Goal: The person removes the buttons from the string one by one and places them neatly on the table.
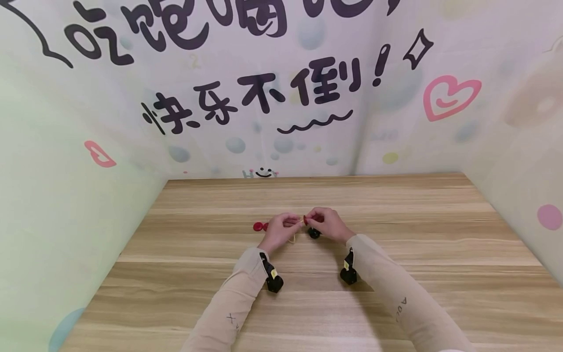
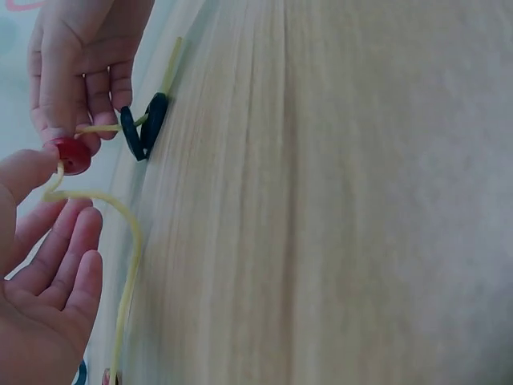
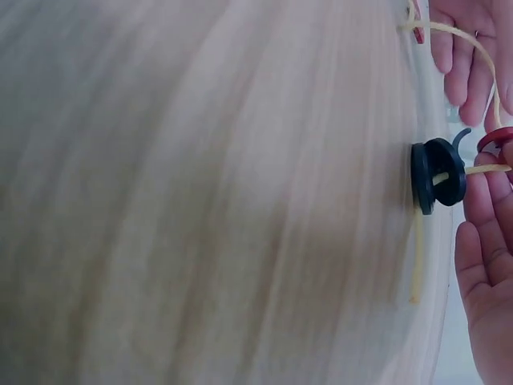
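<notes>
Near the table's middle both hands meet at a red button-like disc (image 1: 305, 220), threaded on a thin yellow cord. My right hand (image 1: 329, 225) pinches this disc between thumb and fingers. Close on its left, my left hand (image 1: 282, 230) pinches the yellow cord (image 2: 132, 233) beside the disc, its other fingers loosely bent. Below the left hand the cord hangs in a loop. Two black discs (image 3: 438, 172), also on the cord, stand on edge by my right hand. The cord's free end sticks out beyond them. Left of my left hand lie red discs (image 1: 258, 226), partly covered by it.
A wood-grain table (image 1: 396, 210) lies under both arms. Printed white walls (image 1: 308, 146) enclose its back and sides. Each wrist carries a small black camera (image 1: 274, 282) over the tabletop.
</notes>
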Demonstrator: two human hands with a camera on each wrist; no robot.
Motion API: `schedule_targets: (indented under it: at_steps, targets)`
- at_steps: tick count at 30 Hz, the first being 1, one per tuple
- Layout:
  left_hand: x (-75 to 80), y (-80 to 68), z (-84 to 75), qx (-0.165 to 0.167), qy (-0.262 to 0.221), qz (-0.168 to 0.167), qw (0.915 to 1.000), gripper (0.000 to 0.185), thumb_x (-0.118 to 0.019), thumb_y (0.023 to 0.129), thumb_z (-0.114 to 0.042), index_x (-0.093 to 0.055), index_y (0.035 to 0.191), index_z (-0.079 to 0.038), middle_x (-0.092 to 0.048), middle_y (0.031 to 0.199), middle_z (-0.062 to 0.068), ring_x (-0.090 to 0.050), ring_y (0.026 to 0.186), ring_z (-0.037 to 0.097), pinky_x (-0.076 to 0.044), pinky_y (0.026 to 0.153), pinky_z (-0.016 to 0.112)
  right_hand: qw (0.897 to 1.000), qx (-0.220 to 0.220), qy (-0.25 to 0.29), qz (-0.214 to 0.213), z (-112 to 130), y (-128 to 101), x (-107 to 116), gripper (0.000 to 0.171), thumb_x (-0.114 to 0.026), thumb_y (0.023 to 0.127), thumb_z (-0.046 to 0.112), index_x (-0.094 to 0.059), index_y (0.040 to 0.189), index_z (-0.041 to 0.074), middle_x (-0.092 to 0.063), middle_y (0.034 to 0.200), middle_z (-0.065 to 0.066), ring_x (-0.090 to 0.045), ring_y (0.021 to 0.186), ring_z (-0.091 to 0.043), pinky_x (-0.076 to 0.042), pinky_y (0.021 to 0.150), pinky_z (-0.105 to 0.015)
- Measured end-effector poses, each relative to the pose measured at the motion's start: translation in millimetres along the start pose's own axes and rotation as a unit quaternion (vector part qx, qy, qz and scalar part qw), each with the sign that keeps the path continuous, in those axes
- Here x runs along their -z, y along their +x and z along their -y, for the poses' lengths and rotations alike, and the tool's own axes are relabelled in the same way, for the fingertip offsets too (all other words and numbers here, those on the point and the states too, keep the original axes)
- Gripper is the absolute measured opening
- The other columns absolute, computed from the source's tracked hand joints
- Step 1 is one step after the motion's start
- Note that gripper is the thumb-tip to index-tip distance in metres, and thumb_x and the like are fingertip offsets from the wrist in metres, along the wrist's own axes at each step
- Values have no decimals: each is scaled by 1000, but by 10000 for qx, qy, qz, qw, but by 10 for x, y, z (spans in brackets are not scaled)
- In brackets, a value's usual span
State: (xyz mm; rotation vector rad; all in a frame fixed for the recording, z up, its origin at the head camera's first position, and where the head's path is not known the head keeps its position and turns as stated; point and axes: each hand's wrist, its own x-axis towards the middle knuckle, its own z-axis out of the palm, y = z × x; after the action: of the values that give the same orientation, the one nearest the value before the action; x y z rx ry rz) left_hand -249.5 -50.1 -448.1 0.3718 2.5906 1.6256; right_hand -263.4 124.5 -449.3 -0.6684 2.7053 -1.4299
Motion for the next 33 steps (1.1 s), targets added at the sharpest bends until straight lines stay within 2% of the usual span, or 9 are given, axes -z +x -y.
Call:
schedule_targets:
  at_steps: [5, 11, 16, 17, 18, 21, 24, 25, 33]
  targets:
    - [-25, -3, -26, 72, -236, 219, 9995, 41, -64, 82, -21, -55, 116, -1, -60, 108, 13, -57, 96, 23, -45, 81, 29, 9999, 85, 104, -35, 5, 1, -4, 8, -58, 85, 8, -62, 88, 3, -62, 82, -5, -56, 74, -14, -47, 67, -27]
    - [-83, 10, -26, 6, -523, 335, 9981, 44, -62, 83, -18, -50, 121, 2, -57, 112, 19, -56, 99, 28, -46, 82, 31, 9997, 217, 114, -87, 14, 3, -1, 8, -57, 85, 4, -62, 88, 0, -63, 83, -7, -57, 75, -15, -47, 68, -27]
    - [-117, 22, 5, -219, -502, 283, 9981, 40, -62, 84, -17, -52, 117, 4, -59, 107, 19, -58, 95, 27, -47, 80, 32, 9996, 242, 147, -85, 31, -6, 6, 8, -57, 84, 3, -62, 89, -2, -63, 82, -9, -57, 75, -16, -47, 67, -27]
    - [-117, 21, 7, -264, -476, 269, 9982, 40, -62, 84, -19, -53, 116, 3, -59, 106, 18, -59, 94, 26, -47, 79, 31, 9995, 250, 155, -84, 34, -8, 7, 8, -57, 84, 3, -62, 89, -2, -63, 82, -9, -58, 75, -17, -47, 67, -27]
    - [-120, 34, 43, -450, -472, 241, 9976, 40, -62, 84, -23, -55, 114, 1, -61, 103, 15, -60, 91, 22, -48, 76, 28, 9995, 242, 172, -88, 38, -9, 8, 8, -58, 84, 3, -62, 89, -2, -63, 82, -9, -58, 75, -17, -47, 68, -27]
    - [-114, 29, 50, -521, -517, 215, 9971, 41, -62, 83, -28, -56, 113, 0, -61, 101, 12, -60, 89, 19, -48, 75, 27, 9993, 299, 195, -88, 39, -7, 8, 9, -58, 84, 3, -62, 89, -3, -63, 83, -10, -57, 75, -17, -47, 68, -27]
    - [-114, 37, 58, -503, -529, 184, 9972, 39, -62, 83, -26, -56, 112, 0, -61, 101, 13, -60, 89, 21, -48, 76, 28, 9992, 319, 218, -97, 35, -5, 8, 8, -57, 84, 3, -62, 89, -3, -63, 83, -10, -58, 74, -17, -47, 67, -27]
    - [-110, 27, 28, -323, -529, 194, 9979, 37, -62, 83, -21, -55, 112, 2, -61, 102, 16, -59, 91, 24, -47, 78, 30, 9992, 333, 220, -93, 31, -5, 7, 8, -57, 84, 3, -62, 89, -3, -63, 82, -10, -58, 74, -17, -47, 67, -27]
    - [-58, 33, 33, 72, -414, 5, 9991, 36, -64, 82, -15, -55, 112, 1, -59, 105, 16, -57, 94, 25, -46, 80, 29, 9998, 102, 158, -110, -7, -15, 13, 7, -58, 84, 5, -62, 88, 0, -62, 79, -6, -56, 72, -14, -46, 65, -26]
